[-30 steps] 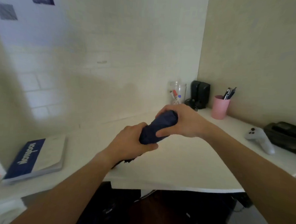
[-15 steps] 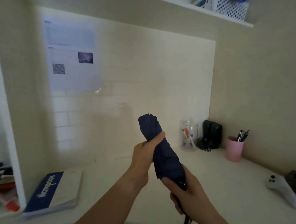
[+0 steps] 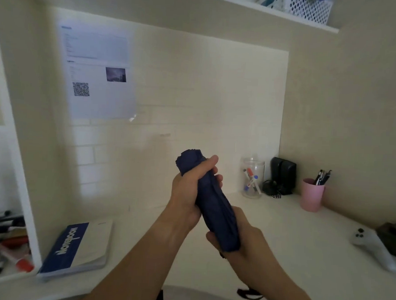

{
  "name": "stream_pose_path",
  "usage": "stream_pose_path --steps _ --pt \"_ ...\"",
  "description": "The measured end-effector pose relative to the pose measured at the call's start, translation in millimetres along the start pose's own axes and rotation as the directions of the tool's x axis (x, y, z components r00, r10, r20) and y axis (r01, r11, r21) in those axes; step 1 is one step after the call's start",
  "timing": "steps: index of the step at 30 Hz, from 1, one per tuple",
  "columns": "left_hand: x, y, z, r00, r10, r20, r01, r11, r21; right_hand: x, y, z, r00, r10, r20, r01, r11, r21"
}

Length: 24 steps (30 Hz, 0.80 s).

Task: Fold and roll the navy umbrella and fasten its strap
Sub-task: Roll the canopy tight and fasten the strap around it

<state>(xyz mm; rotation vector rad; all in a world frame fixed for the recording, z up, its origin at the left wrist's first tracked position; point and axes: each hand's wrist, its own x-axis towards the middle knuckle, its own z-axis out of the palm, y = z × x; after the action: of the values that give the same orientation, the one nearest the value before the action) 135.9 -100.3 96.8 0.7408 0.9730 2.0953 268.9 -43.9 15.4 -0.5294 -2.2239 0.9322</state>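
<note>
The navy umbrella (image 3: 214, 205) is folded into a tight roll and held tilted above the white desk, its top end up and to the left. My left hand (image 3: 188, 190) wraps the upper part, thumb across the fabric. My right hand (image 3: 240, 239) grips the lower end and hides the handle. A dark wrist loop (image 3: 249, 294) hangs below my right forearm. The fastening strap cannot be made out.
On the white desk (image 3: 291, 235) lie a blue-and-white notebook (image 3: 77, 246) at left, a glass jar of markers (image 3: 252, 178), a black speaker (image 3: 282, 175), a pink pen cup (image 3: 312, 194) and a white game controller (image 3: 375, 247) at right. A shelf with markers (image 3: 6, 236) stands far left.
The umbrella went from lying low between my hands to standing tilted upright. My hands swapped ends: left now holds the upper part, right the lower. The view tilted up.
</note>
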Motion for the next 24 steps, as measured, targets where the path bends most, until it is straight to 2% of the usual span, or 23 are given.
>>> stream_pose_path --steps 1,2,3,4,5,7,9,10,11,12,13,16,17,19,21,22,24 --pt "-2.2 4.5 -3.6 0.996 -0.017 0.092 0.02 0.999 -0.031 -1.0 -2.0 -5.7 0.995 0.036 0.096 -0.056 0.973 0.223" --pt "-4.2 8.5 -6.4 0.984 -0.028 0.174 0.041 0.997 -0.072 -3.4 -4.2 -10.4 0.977 0.059 0.204 -0.146 0.884 0.444" --pt "-5.7 11.3 -8.3 0.973 -0.032 0.228 0.057 0.992 -0.108 -6.3 -5.1 -12.8 0.951 0.062 0.303 -0.242 0.758 0.606" --pt "-6.2 12.3 -8.7 0.969 -0.033 0.244 0.066 0.99 -0.129 -9.0 -8.9 -14.1 0.929 0.064 0.365 -0.312 0.666 0.677" --pt "-4.7 11.9 -8.2 0.976 -0.036 0.216 0.066 0.989 -0.134 -9.7 -9.5 -15.0 0.924 0.054 0.379 -0.316 0.668 0.674" --pt "3.2 8.6 -7.6 0.996 -0.043 0.073 0.051 0.993 -0.111 -7.8 -7.4 -15.1 0.949 0.046 0.313 -0.214 0.823 0.527" --pt "12.5 7.7 -10.9 0.993 -0.009 -0.115 0.0 0.997 -0.082 -9.2 -1.8 -12.3 0.989 0.079 0.127 -0.097 0.985 0.141" --pt "16.3 8.4 -13.5 0.984 0.012 -0.179 -0.028 0.996 -0.086 -11.0 0.8 -9.9 0.997 0.075 0.018 -0.074 0.995 -0.063" --pt "17.6 8.8 -16.1 0.978 0.023 -0.206 -0.045 0.994 -0.101 -12.7 2.5 -6.9 0.996 0.062 -0.062 -0.073 0.978 -0.196" --pt "15.6 7.7 -16.2 0.98 0.024 -0.195 -0.048 0.992 -0.116 -14.7 2.3 -3.9 0.994 0.05 -0.1 -0.072 0.97 -0.231" --pt "11.6 3.9 -14.1 0.987 0.023 -0.159 -0.04 0.993 -0.109 -14.2 2.7 -1.3 0.993 0.046 -0.112 -0.068 0.979 -0.194" --pt "-10.9 -24.5 -4.6 0.998 -0.052 -0.028 0.053 0.998 0.019 -5.5 -1.1 -0.5 0.994 0.087 -0.073 -0.079 0.991 0.109" --pt "-18.1 -33.0 -3.2 0.995 -0.095 0.004 0.095 0.994 0.049 -4.6 -4.5 -2.2 0.994 0.111 -0.017 -0.104 0.967 0.232" --pt "-20.4 -40.6 -2.1 0.992 -0.128 -0.021 0.13 0.986 0.105 -4.8 -9.9 -5.5 0.985 0.138 0.1 -0.168 0.885 0.434" --pt "-12.1 -39.2 -0.2 0.986 -0.098 -0.135 0.116 0.984 0.133 -7.1 -8.9 -7.0 0.983 0.146 0.107 -0.179 0.875 0.45" --pt "-7.7 -38.0 0.5 0.977 -0.088 -0.192 0.114 0.985 0.127 -9.2 -6.0 -6.1 0.986 0.153 0.068 -0.167 0.903 0.397" --pt "-1.9 -37.0 0.8 0.967 -0.086 -0.239 0.107 0.991 0.079 -13.3 2.8 -4.0 0.989 0.133 -0.06 -0.12 0.975 0.186"
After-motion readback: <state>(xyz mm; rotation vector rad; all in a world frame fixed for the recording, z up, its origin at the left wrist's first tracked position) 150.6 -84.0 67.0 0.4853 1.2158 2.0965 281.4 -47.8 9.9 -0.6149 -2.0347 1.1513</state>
